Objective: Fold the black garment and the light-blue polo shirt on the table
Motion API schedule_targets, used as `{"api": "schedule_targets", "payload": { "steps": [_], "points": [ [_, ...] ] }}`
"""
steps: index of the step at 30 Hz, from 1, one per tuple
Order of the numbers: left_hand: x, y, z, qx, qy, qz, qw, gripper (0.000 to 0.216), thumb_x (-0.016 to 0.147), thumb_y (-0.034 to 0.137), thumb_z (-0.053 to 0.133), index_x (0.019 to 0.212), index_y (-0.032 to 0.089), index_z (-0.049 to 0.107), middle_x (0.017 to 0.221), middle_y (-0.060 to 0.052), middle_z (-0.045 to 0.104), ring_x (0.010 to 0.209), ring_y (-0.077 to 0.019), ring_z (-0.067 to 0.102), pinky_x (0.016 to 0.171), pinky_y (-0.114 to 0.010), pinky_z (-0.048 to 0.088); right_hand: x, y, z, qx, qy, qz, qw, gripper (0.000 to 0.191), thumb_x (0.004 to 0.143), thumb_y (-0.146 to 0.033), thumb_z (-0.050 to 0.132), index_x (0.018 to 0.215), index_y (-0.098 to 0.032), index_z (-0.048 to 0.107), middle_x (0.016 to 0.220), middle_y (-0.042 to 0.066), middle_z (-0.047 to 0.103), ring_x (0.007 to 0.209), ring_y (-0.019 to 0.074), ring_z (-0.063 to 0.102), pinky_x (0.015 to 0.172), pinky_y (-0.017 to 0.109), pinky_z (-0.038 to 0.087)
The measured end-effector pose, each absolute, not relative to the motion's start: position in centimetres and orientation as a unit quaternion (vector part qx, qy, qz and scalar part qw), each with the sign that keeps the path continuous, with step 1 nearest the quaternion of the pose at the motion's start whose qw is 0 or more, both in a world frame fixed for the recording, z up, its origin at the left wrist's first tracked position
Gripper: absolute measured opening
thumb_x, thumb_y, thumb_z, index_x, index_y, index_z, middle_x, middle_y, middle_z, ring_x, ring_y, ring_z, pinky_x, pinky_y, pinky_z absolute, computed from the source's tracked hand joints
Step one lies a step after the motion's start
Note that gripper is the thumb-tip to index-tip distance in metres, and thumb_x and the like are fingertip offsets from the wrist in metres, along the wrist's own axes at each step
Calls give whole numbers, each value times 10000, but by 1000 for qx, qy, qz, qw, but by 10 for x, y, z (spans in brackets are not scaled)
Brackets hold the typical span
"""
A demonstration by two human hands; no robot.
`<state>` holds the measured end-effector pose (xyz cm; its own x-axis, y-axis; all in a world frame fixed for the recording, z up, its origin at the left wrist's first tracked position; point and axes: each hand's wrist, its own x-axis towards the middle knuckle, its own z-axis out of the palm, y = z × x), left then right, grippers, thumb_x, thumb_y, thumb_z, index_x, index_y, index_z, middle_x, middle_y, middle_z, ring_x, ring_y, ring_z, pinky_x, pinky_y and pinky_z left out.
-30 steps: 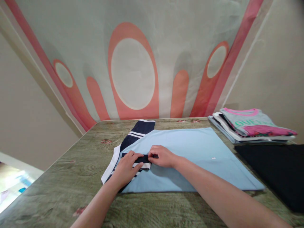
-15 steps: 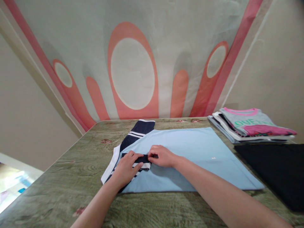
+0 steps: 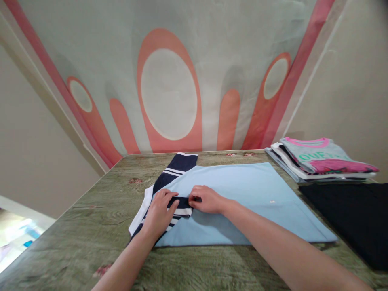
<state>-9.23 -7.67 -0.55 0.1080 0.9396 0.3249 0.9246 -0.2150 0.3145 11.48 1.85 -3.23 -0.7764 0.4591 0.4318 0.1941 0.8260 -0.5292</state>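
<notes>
A light blue T-shirt [image 3: 239, 182] with navy sleeves, white stripes and a white collar lies flat on the table, collar to the left. Its far sleeve [image 3: 183, 161] sticks out toward the wall. The near sleeve [image 3: 183, 206] is folded inward over the shirt body. My right hand [image 3: 207, 199] pinches the end of that folded sleeve between thumb and fingertips. Resting on the sleeve nearer the collar is my left hand [image 3: 160, 212], fingers spread and flat on the cloth.
The wood-patterned table [image 3: 100, 206] ends at a wall with a pink and orange printed panel [image 3: 169, 145]. At the back right stands a stack of folded clothes [image 3: 321, 159], a grey and pink shirt on top. A black folded garment [image 3: 351, 218] lies in front of it.
My left hand has slid slightly left along the folded sleeve toward the collar, uncovering more of its stripes. My right hand keeps its pinch in the same spot.
</notes>
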Motion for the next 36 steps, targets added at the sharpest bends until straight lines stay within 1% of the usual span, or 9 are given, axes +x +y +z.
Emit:
{"api": "schedule_targets", "payload": {
  "steps": [4, 7, 11, 17, 20, 25, 30, 33, 36],
  "points": [
    [-94, -74, -21, 749, 636, 187, 1, 483, 956, 443, 409, 1363, 193, 477, 1430, -129, 456, 1351, -274, 377, 1096, -461, 318, 117, 17, -25, -181, -916, 239, 267, 55, 818, -186, 627, 842, -185, 677, 829, 26, 648, 812, 150, 592, 758, 260, 441],
    [-95, -74, -28, 764, 638, 100, -10, 546, 958, 501, 368, 1429, 228, 412, 1515, -110, 375, 1420, -310, 263, 1122, -549, 224, 126, 23, -9, -201, -918, 243, 239, 106, 823, -198, 621, 906, -196, 686, 898, 24, 675, 832, 144, 608, 770, 249, 442],
    [-98, -74, -30, 769, 636, 63, -21, 531, 968, 504, 337, 1441, 272, 402, 1539, -79, 338, 1422, -292, 270, 1125, -538, 215, 162, 50, 7, -328, -911, 174, 178, 165, 869, -254, 572, 984, -223, 686, 979, 15, 695, 899, 146, 616, 796, 240, 432],
    [-107, -67, -35, 773, 629, 74, -35, 512, 964, 478, 363, 1448, 312, 389, 1535, -58, 344, 1421, -280, 278, 1120, -522, 225, 269, 84, -7, -516, -844, 70, 130, 205, 845, -213, 564, 1005, -154, 679, 1065, 149, 651, 1032, 292, 565, 838, 382, 408],
    [-113, -62, -39, 772, 630, 76, -41, 514, 968, 444, 343, 1464, 313, 358, 1534, -44, 347, 1420, -264, 286, 1118, -503, 246, 315, 81, -18, -565, -816, 41, 117, 244, 853, -208, 559, 1072, -152, 648, 1135, 152, 615, 1069, 279, 544, 859, 370, 396],
    [-124, -54, -44, 757, 649, 68, -46, 564, 974, 435, 278, 1505, 248, 266, 1546, -52, 312, 1422, -231, 285, 1130, -456, 248, 351, 58, -26, -579, -806, 30, 122, 265, 878, -215, 531, 1126, -209, 623, 1172, 80, 604, 1094, 214, 525, 911, 329, 366],
    [-144, -43, -32, 779, 627, 26, -18, 558, 973, 440, 270, 1509, 284, 240, 1561, -19, 270, 1435, -210, 251, 1143, -429, 218, 360, 29, -27, -546, -825, 32, 143, 256, 869, -216, 535, 1110, -228, 622, 1144, 64, 605, 1055, 221, 526, 891, 341, 379],
    [-155, -33, -14, 802, 597, 10, 10, 530, 976, 415, 278, 1496, 314, 271, 1549, 2, 301, 1430, -208, 264, 1139, -424, 224, 359, 9, -25, -529, -837, 28, 138, 239, 872, -225, 533, 1097, -230, 614, 1111, 68, 599, 1037, 228, 525, 876, 342, 387],
    [-156, -18, 3, 792, 610, -16, -18, 521, 941, 376, 367, 1458, 311, 369, 1538, -18, 333, 1425, -248, 274, 1121, -484, 228, 352, -11, -21, -522, -844, 19, 119, 211, 871, -223, 529, 1063, -229, 616, 1074, 76, 591, 1009, 239, 527, 854, 350, 389]
  ]
}}
